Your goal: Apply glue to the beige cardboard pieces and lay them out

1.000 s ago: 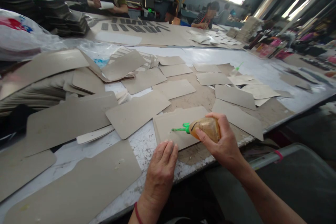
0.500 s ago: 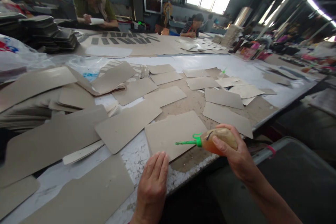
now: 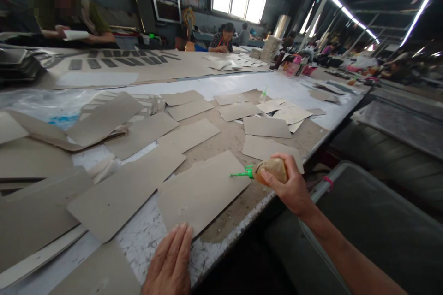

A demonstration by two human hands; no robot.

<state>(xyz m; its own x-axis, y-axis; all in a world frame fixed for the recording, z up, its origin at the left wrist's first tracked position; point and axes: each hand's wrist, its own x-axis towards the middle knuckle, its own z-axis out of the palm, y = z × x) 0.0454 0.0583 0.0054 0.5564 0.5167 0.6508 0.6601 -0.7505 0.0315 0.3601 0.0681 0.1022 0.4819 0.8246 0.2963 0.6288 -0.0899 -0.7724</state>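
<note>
My right hand is wrapped round a soft glue bottle with amber contents and a narrow green nozzle. The bottle lies nearly level, its nozzle pointing left above a grey-beige cardboard panel. Whether the tip touches the panel I cannot tell. My left hand lies flat, fingers together and stretched out, with the fingertips on the panel's near corner. Left of that panel is another cardboard panel, lying at a slant on the white, stained tabletop.
More cardboard pieces are spread across the table, with a second green-tipped bottle among them. Clear plastic lies at left. A grey bin stands right of the table edge. Two people are across the table.
The view has swung to the right, so the table things sit further left. My right hand still holds the bottle, its nozzle now over the panel's right part. My left hand stays at the near corner.
</note>
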